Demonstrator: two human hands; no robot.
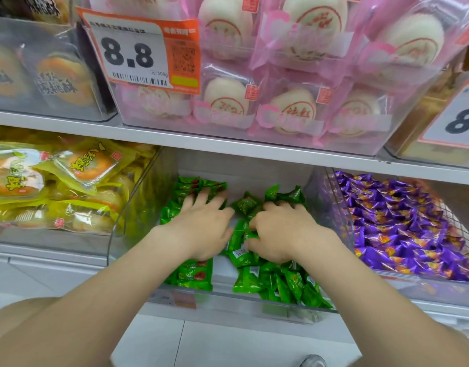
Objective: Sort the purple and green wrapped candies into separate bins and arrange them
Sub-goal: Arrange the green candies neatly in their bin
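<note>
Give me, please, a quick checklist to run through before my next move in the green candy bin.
1. Only green candies in the middle bin: ok, none purple seen.
2. Purple candies kept in the right bin: ok.
3. Left hand flat on the candies: ok.
4. Right hand gripping a candy: cannot tell, fingers curl over the pile.
5. Green candies arranged neatly: not ok, front right lies heaped.

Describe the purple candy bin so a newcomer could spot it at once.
Look below the pink bun packs. Three clear bins sit side by side there; the purple bin is the rightmost, just right of the one where the left hand and right hand touch green candies. Only it is heaped with shiny purple candies; the far-left one holds yellow packs.
</note>
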